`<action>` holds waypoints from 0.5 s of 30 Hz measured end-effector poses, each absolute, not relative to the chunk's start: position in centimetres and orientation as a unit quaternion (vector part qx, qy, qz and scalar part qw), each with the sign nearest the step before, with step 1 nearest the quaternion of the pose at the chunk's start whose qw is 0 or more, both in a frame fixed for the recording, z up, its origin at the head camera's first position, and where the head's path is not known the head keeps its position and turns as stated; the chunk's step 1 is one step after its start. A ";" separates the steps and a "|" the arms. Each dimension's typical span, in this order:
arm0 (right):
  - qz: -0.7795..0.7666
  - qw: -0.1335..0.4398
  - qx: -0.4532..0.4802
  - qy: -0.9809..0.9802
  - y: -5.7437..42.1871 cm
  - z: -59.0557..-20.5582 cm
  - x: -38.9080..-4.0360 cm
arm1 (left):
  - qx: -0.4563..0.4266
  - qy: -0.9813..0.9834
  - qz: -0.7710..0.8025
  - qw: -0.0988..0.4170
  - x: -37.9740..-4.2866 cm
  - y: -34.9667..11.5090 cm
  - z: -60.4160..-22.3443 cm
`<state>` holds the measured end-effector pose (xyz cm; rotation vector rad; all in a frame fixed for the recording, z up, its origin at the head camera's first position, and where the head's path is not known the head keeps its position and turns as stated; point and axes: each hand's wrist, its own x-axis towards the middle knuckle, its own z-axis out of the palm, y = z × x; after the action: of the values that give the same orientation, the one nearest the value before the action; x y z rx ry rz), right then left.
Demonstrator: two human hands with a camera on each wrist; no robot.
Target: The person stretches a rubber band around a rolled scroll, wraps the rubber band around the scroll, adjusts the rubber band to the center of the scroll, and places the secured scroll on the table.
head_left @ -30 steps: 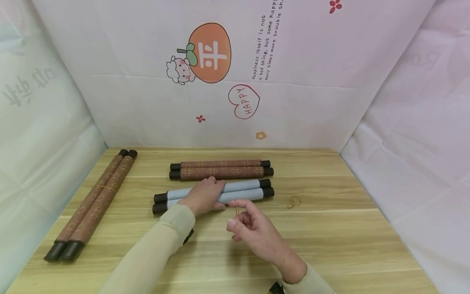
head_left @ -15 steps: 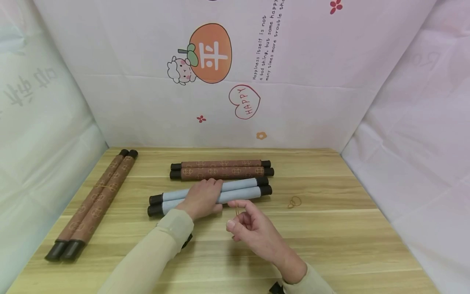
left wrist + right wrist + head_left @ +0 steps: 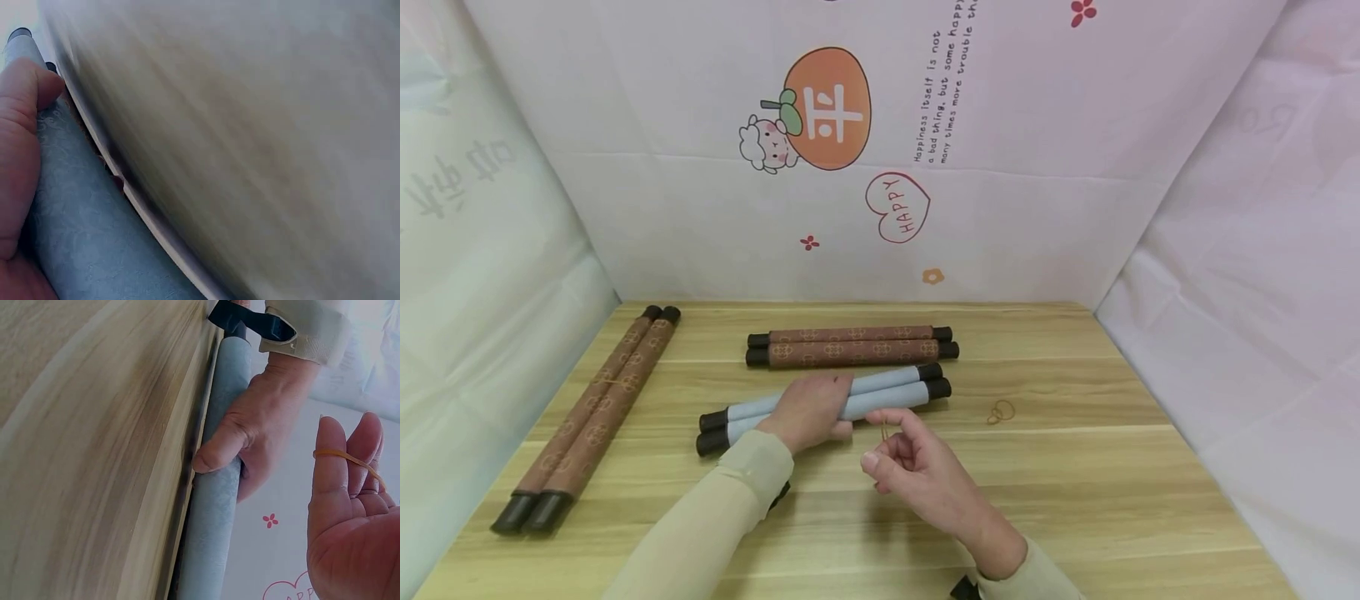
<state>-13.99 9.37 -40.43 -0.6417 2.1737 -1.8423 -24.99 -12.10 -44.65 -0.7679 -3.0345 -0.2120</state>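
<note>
A light blue scroll (image 3: 887, 400), rolled up from both ends into two side-by-side rolls with black knobs, lies slightly slanted on the table. My left hand (image 3: 808, 410) grips it across the middle, thumb on the near side; its other fingertips are hidden behind the rolls. In the left wrist view the thumb presses along the blue patterned roll (image 3: 87, 206). My right hand (image 3: 928, 479) is raised just right of the scroll, apart from it, with fingers bent. A thin yellow rubber band (image 3: 347, 456) is looped round its fingers.
Behind the blue scroll lies a brown patterned scroll (image 3: 857, 353), also in two rolls. Another brown scroll (image 3: 598, 425), with a band round its middle, lies slanted at the left. Loose rubber bands (image 3: 1002, 412) rest on the wooden table (image 3: 1090, 492). White cloth (image 3: 1022, 233) walls the back and sides.
My left hand has drawn the blue scroll toward me and a little left, away from the brown one behind; its left end has swung nearer. The right hand stays in place with the rubber band.
</note>
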 end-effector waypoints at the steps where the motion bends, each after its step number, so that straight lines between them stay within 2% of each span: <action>1: -0.626 0.111 -0.217 0.740 9.4 -40.4 -14.0 | -0.244 -0.967 -0.072 -0.001 -24.9 -12.1 -44.6; 7: -0.626 0.114 -0.217 0.740 9.3 -40.5 -14.0 | -0.244 -0.965 -0.093 0.000 -24.6 -12.3 -44.3; 15: -0.609 0.094 -0.198 0.762 9.6 -40.2 -14.0 | -0.249 -0.962 -0.099 0.049 -23.6 -13.4 -44.3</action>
<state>-13.95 9.58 -40.17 -0.5860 2.2614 -1.8063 -23.65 -13.38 -44.34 -0.7583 -2.9329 -0.3019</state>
